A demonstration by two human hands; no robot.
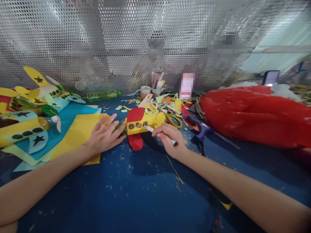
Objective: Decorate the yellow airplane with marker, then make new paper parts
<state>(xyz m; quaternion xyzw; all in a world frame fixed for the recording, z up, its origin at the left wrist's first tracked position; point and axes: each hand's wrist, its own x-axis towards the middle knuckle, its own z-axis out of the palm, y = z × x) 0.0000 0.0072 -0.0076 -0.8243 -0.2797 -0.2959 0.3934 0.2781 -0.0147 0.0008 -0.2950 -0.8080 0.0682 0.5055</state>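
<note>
A toy plane point(156, 119) made from a green bottle wrapped in yellow paper, with red paper wings, lies on the blue table in the middle of the head view. Black scribbled circles run along its side. My left hand point(103, 134) has its fingers spread, the fingertips at the plane's green bottle end. In my right hand point(171, 137) is a white marker point(160, 134), its tip against the rightmost visible circle. The marker's dark back end points down and to the right.
Finished-looking bottle planes point(26, 131) rest at left over blue and yellow paper sheets point(75, 134). Behind lie a green bottle point(103, 95), paper scraps and a lit phone point(187, 85). A glue gun point(201, 129) and red plastic bag point(252, 116) are at right.
</note>
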